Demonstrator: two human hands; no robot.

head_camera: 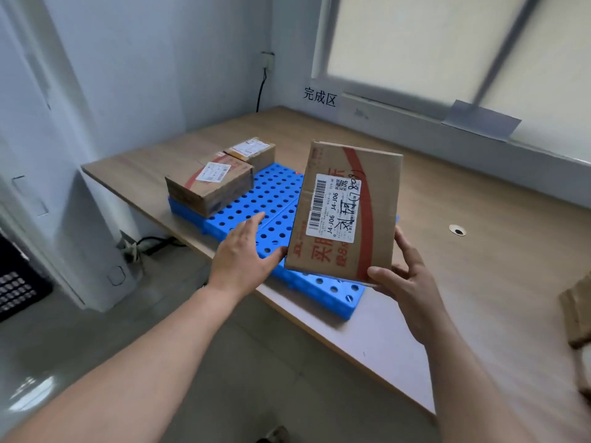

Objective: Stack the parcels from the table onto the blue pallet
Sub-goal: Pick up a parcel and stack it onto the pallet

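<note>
A blue perforated pallet (271,199) lies on the wooden table (463,266). Two cardboard parcels sit at its far left end: a larger one (208,183) in front and a smaller one (256,151) behind it. My right hand (406,276) grips the lower right corner of a flat cardboard parcel (345,212) with a white label and red print, held tilted upright above the pallet's near half. My left hand (243,254) hovers over the pallet with fingers spread, its thumb touching the parcel's lower left edge.
Another brown parcel (577,318) shows partly at the right edge of the table. A cable hole (458,231) is in the tabletop. A window and sill run along the back. A black crate (16,282) stands on the floor at left.
</note>
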